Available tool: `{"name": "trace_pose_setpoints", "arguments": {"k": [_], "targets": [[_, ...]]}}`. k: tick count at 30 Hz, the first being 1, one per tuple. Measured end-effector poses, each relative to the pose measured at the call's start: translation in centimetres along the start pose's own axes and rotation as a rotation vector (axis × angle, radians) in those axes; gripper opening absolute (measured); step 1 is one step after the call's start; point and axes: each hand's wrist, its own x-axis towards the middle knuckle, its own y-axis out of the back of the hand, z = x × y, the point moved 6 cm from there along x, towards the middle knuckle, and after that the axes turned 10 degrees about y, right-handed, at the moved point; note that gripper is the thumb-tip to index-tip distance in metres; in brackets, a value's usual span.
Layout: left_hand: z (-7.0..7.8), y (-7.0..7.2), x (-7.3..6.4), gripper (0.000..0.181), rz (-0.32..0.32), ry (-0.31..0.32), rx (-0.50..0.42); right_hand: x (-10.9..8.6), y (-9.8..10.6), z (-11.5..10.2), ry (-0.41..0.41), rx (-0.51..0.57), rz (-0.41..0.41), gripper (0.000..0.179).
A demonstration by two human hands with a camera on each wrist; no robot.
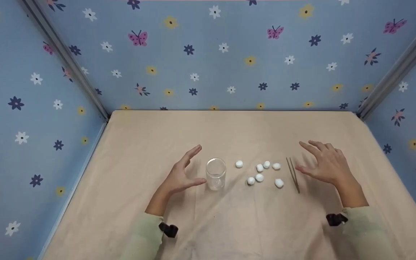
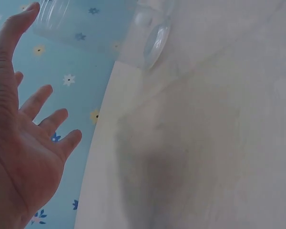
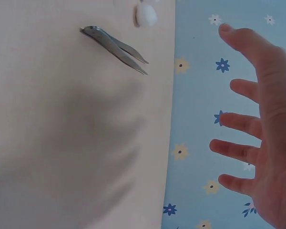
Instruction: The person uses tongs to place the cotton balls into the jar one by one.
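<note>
A clear glass cup [image 1: 216, 175] stands upright on the table. Just left of it my left hand [image 1: 181, 175] hovers with thumb and fingers spread, holding nothing; in the left wrist view the cup [image 2: 86, 28] shows beyond the thumb. Several white cotton balls [image 1: 259, 177] lie loosely grouped to the right of the cup. Metal tweezers [image 1: 293, 176] lie right of the balls, their tips pointing away from me. My right hand [image 1: 328, 164] is held above the table beside the tweezers [image 3: 115, 46], fingers apart and nothing in its grasp.
A beige cloth covers the table [image 1: 150, 126]. Blue patterned panels [image 1: 208, 54] rise behind it and on both sides, with grey metal posts [image 1: 67, 61] at the corners. Black wrist straps [image 1: 168, 229] sit on both sleeves.
</note>
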Motion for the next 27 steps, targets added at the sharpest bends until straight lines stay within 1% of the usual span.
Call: {"name": "trace_pose_setpoints", "arguments": {"k": [4,8,15,20,27], "targets": [[-0.1,-1.1,0.2,0.114,-0.02,0.017,-0.023,-0.2,-0.8,0.0,-0.006,0.012,0.007,0.084],[-0.2,-1.7,0.4,0.108,-0.03,0.013,-0.066,-0.2,-1.5,0.0,-0.006,0.02,0.004,0.082],[-0.7,-2.4,0.7,0.099,-0.066,0.001,-0.14,-0.4,-2.2,0.1,-0.003,0.01,0.012,0.079],[-1.1,-2.8,0.7,0.096,-0.094,-0.009,-0.198,-0.4,-2.6,0.0,-0.003,0.03,0.022,0.079],[-1.5,-3.3,0.9,0.087,-0.122,-0.02,-0.231,-0.5,-3.8,-0.1,-0.02,0.061,-0.001,0.079]]}}
